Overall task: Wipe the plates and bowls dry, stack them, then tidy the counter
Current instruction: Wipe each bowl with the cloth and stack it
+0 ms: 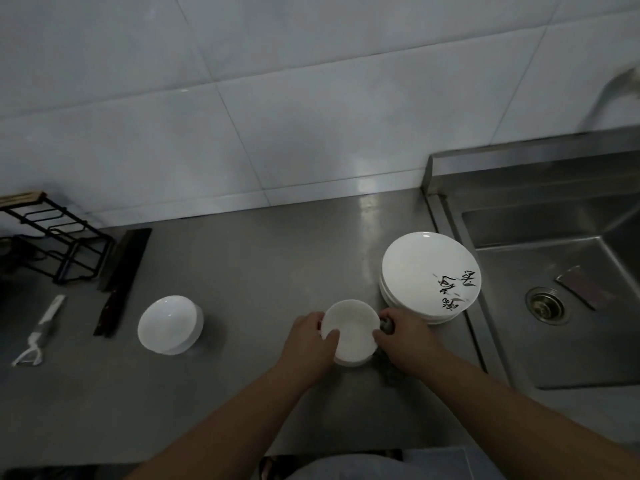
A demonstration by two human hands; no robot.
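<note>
Dim, greyish light, soft glare on the counter [367, 209] — wide-angle bending, blurred edges

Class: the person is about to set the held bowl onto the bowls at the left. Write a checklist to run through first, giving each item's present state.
1. Grip: left hand and right hand both hold the bowl by its rim: ok.
2. Bowl wiped dry: cannot tell.
3. Dark cloth by the right hand, out of the way: cannot tell.
4. Path to the left bowls over bare counter: ok.
5. Knife lies apart from the left bowls: ok.
</note>
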